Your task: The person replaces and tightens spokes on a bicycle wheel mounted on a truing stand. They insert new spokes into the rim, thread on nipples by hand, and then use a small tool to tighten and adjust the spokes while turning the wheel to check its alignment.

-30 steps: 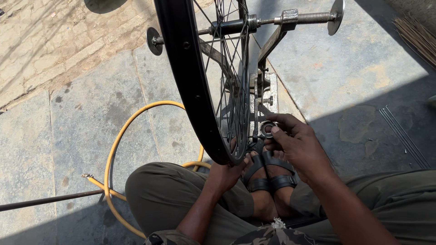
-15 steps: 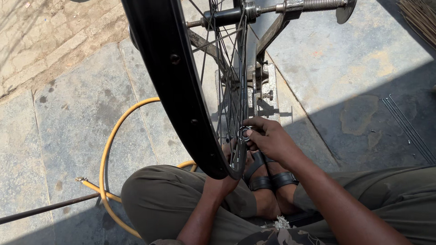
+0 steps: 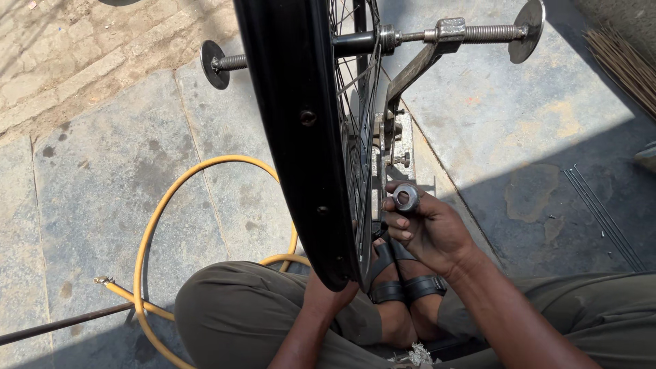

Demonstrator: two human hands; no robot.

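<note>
Here the right hand [image 3: 427, 229] pinches a small round metal tool [image 3: 406, 197], ring-shaped with a hole through it, between thumb and forefinger, the other fingers curled under it. The tool sits at the hand's twelve o'clock, at the fingertips, just beside the spokes [image 3: 359, 137] and close to the black rim [image 3: 301, 137]; it is probably held there so it can meet a spoke end at the rim. The wheel stands upright in a truing stand [image 3: 410, 75], its threaded axle [image 3: 478, 33] running from nine to three o'clock across the top, so the rim can turn freely in front of the seated person. The left hand [image 3: 328, 297] reaches up at the rim's six o'clock, touching its lower edge, likely to steady or turn it; whether its fingers are closed on the rim I cannot tell, since the rim hides them. A sandalled foot [image 3: 403, 290] rests by the stand's base, perhaps bracing it. A yellow hose [image 3: 154, 225] loops over the stone paving [image 3: 102, 171] at eight o'clock, and thin loose spokes [image 3: 601, 212] lie at three o'clock.
</note>
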